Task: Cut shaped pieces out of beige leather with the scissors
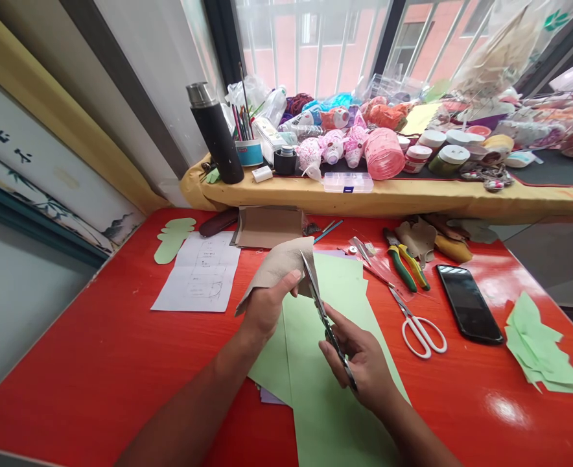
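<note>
My left hand (266, 306) pinches a piece of brown paper (277, 264) and holds it up above the red table (96, 363). My right hand (359, 360) grips dark scissors (321, 310), whose blades point up and reach into the brown paper's right edge. Under both hands lie light green paper sheets (325, 389).
A white printed sheet (201, 272) and a green cut-out (172, 239) lie at the left. White-handled scissors (415, 324), green and yellow pliers (406, 264), a black phone (467, 301) and green scraps (539, 350) lie at the right. The window ledge holds a black flask (214, 133), jars and craft clutter.
</note>
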The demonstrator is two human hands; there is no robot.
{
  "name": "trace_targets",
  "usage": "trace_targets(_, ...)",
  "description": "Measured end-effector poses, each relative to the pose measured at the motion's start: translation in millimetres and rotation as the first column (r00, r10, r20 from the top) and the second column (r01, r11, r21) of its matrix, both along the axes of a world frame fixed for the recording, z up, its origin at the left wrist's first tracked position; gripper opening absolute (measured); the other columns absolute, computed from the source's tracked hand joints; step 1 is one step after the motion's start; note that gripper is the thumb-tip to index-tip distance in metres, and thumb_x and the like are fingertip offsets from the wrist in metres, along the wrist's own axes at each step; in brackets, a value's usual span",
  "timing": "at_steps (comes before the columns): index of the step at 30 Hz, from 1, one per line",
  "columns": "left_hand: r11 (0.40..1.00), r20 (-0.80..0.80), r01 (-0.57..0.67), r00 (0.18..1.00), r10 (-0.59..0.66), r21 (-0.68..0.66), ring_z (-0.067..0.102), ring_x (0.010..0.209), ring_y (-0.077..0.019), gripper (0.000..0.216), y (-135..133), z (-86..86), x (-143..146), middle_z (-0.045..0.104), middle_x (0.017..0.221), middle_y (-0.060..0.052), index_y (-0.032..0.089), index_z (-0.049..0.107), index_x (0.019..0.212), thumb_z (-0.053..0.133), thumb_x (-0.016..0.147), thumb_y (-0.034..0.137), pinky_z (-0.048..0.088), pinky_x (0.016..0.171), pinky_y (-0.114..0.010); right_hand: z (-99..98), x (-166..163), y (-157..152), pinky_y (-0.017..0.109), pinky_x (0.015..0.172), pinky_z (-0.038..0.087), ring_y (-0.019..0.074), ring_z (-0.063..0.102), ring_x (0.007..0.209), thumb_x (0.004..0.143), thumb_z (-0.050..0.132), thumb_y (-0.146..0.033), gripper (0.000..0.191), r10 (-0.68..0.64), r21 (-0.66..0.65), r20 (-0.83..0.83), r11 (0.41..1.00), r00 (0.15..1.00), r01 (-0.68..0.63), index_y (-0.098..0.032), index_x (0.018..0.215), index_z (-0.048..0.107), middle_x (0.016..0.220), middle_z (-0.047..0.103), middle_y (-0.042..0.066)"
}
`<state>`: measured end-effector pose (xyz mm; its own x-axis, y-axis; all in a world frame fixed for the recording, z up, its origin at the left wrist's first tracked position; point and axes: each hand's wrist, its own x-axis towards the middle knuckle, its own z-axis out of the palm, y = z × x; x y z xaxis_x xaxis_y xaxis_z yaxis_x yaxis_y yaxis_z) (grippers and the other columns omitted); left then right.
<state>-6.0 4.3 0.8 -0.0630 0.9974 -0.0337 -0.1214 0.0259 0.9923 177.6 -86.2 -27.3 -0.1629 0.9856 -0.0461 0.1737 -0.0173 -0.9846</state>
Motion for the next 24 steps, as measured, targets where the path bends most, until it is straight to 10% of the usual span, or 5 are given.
trace_targets(24,0.991,-0.015,-0.043,0.999,0.041,-0.126,0.068,0.087,-0.0229,0.043,-20,-7.9,21,0.073,0.082,-0.002,0.024,0.065,0.065,0.073,0.095,0.054,0.050,0.091,-0.036,-13.2,-4,-4,0.029,0.045,0.038,0.0128,0.045,0.046,0.101,0.073,-0.049,0.072,-0.052,-0.076,-0.142,0.996,0.988,0.042,-0.013,0.162,0.056,0.068,0.042,-0.009)
